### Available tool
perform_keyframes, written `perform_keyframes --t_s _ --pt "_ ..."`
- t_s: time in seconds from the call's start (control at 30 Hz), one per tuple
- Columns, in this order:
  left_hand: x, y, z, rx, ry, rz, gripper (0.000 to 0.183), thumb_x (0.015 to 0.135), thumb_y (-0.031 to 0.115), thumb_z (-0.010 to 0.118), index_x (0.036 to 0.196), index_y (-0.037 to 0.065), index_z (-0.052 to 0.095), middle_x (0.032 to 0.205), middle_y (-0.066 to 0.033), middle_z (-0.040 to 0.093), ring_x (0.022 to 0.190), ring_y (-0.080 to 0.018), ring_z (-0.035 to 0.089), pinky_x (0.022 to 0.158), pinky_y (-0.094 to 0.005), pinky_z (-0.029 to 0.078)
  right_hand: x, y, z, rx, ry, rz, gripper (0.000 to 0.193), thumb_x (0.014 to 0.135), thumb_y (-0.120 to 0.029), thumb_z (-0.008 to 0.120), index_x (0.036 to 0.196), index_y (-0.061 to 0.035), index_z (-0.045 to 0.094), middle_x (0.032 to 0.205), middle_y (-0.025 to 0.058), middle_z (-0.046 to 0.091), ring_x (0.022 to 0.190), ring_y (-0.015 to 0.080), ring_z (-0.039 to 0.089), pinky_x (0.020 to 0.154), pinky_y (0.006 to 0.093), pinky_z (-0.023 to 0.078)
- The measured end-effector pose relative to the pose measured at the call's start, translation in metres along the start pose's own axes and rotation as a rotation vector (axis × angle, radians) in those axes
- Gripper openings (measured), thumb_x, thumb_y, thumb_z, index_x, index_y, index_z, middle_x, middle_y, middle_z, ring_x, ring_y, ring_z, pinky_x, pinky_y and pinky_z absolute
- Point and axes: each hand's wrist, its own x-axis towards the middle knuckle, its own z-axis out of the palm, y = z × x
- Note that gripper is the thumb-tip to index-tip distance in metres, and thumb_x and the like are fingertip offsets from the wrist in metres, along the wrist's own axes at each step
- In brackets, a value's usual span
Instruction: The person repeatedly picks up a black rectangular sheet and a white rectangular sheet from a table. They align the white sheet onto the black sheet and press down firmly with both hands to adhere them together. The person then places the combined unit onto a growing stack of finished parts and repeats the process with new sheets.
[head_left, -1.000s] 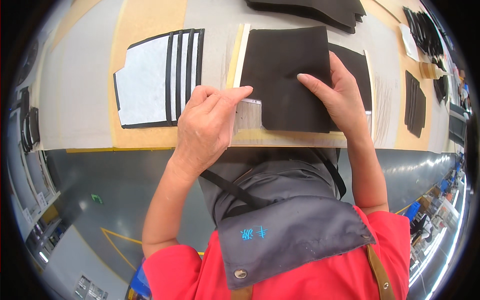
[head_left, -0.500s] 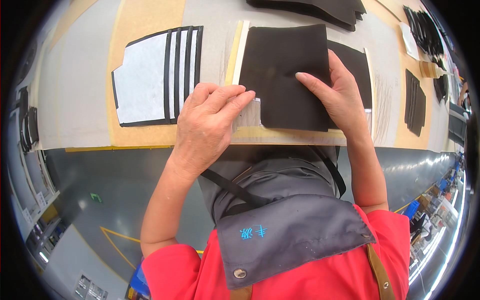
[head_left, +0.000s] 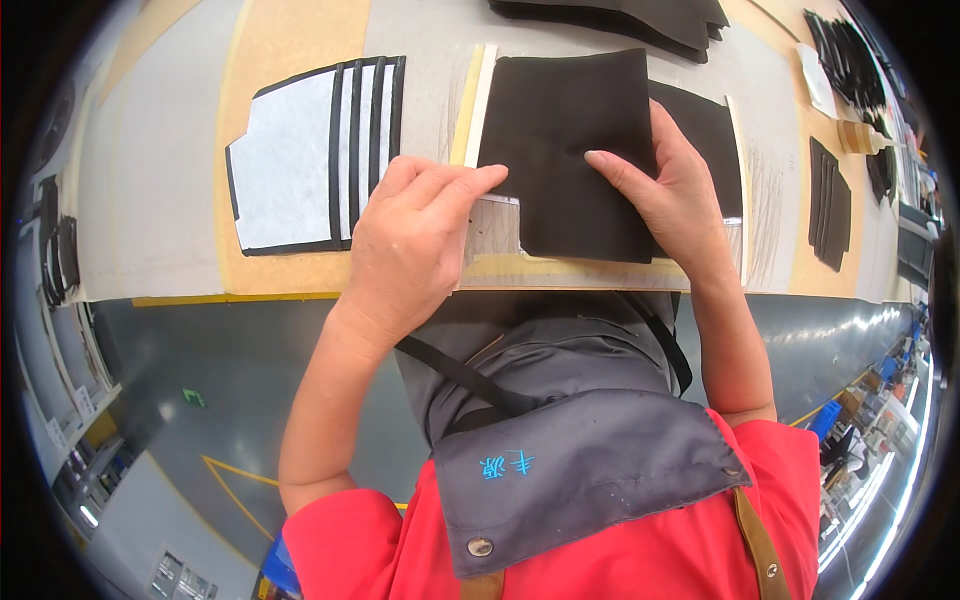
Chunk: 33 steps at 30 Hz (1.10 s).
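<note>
A dark brown-black sheet (head_left: pixel 560 130), flat and smooth like leather or foam, lies over a board with pale raised strips along its sides. My right hand (head_left: pixel 685 190) grips the sheet's right edge, thumb on top and fingers underneath. Under and beyond that edge shows a second dark piece (head_left: pixel 715 130). At the sheet's lower left edge is my left hand (head_left: pixel 415 225), its fingers curled together and one fingertip touching the edge. What those fingers pinch, if anything, is hidden. Left of it lies a white-backed panel (head_left: pixel 285 165) with black edging and several black strips.
A stack of dark sheets (head_left: pixel 620 22) lies at the table's far side. To the right are several narrow dark pieces (head_left: pixel 828 205), a bottle with amber contents (head_left: pixel 862 138) and a white item (head_left: pixel 818 82). The table's front edge (head_left: pixel 240 297) runs just before me.
My left hand's fingers have drawn in and shifted slightly left along the sheet's edge. The sheet and my right hand have moved slightly left.
</note>
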Motion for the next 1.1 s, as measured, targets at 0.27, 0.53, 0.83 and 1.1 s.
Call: perform_keyframes --t_s 0.27,0.53,0.83,1.1 --pt "0.016 0.001 -0.011 -0.138 0.092 -0.1 0.047 0.093 -0.014 0.049 0.128 0.006 0.072 0.111 -0.0131 0.072 0.101 -0.0282 0.068 0.087 -0.0312 0.054 -0.001 0.004 0.0 -0.052 0.036 -0.046 0.057 0.095 -0.019 0.079 0.145 -0.0026 0.057 0.121 0.0157 0.077 0.107 0.0257 0.076 0.095 0.0361 0.059" --pt "0.034 0.019 0.037 -0.196 0.115 0.057 0.043 0.089 -0.014 0.058 0.127 0.003 0.071 0.12 -0.0155 0.07 0.108 -0.0343 0.068 0.091 -0.0404 0.057 0.0 0.002 0.001 -0.038 0.023 -0.064 0.056 0.094 -0.018 0.079 0.144 -0.0018 0.057 0.121 0.0173 0.077 0.109 0.0273 0.076 0.095 0.0363 0.058" --pt "0.039 0.021 0.05 -0.069 0.037 0.086 0.037 0.089 -0.01 0.063 0.124 -0.001 0.069 0.118 -0.0159 0.068 0.112 -0.0355 0.064 0.096 -0.0438 0.053 -0.006 0.008 -0.002 0.005 0.077 -0.084 0.064 0.092 -0.018 0.082 0.147 0.0023 0.054 0.103 0.0177 0.074 0.086 0.0251 0.072 0.081 0.0339 0.057" --pt "0.039 0.027 0.053 0.073 -0.022 0.088 0.038 0.094 -0.004 0.065 0.132 0.002 0.068 0.121 -0.0139 0.063 0.115 -0.0339 0.06 0.1 -0.0444 0.05 -0.032 -0.005 -0.016 -0.107 0.051 0.078 0.076 0.092 -0.013 0.084 0.158 -0.0024 0.048 0.083 0.0013 0.053 0.066 0.0056 0.05 0.064 0.0225 0.046"
